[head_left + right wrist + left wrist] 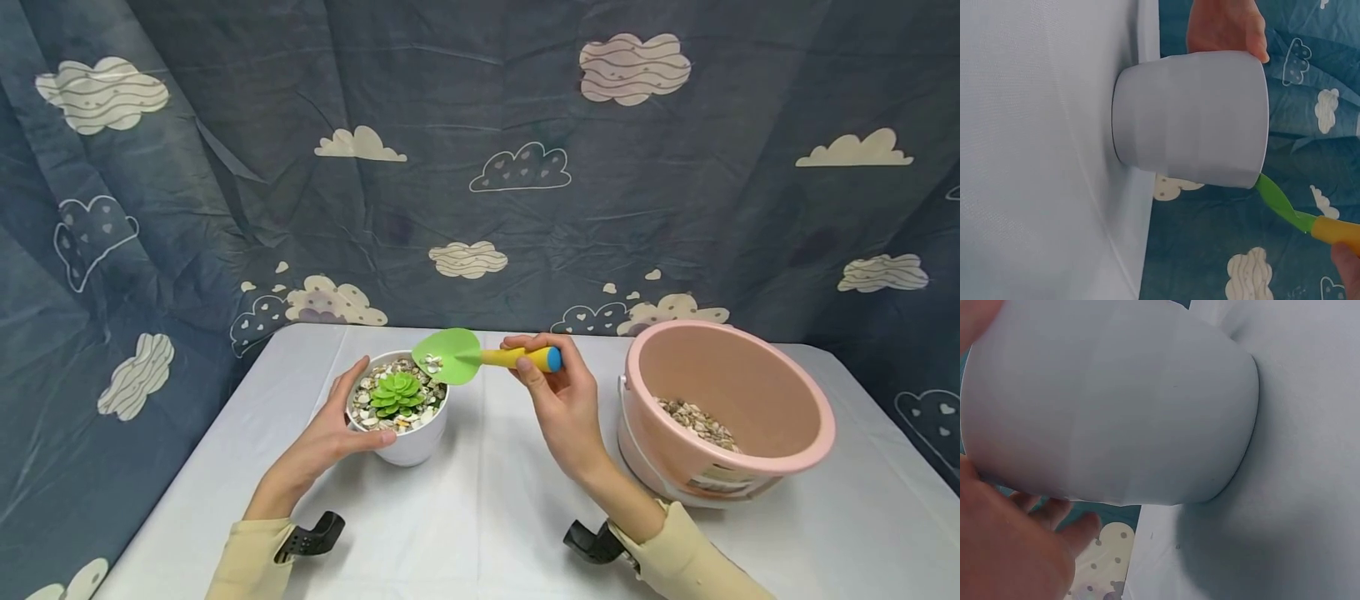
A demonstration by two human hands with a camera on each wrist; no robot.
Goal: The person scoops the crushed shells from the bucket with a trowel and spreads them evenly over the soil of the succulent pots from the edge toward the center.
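Note:
A white flowerpot (409, 448) stands upright on the table, holding a green succulent (397, 392) ringed by small pebbles (364, 407). My left hand (324, 435) grips the pot from its left side, thumb at the near rim and fingers around the far side. In my right hand (561, 402) is the yellow handle of a small garden trowel (448, 357), its blue end showing. The green blade bears a few pebbles and reaches over the pot's right rim. From the right wrist view, the blade (1277, 201) meets the rim of the pot (1191, 119).
To the right stands a pink bucket (651, 425) with more pebbles (699, 423) at its bottom and its handle hanging down. White cloth (480, 525) covers the table. Behind hangs a dark blue curtain (420, 83) with a cloud pattern.

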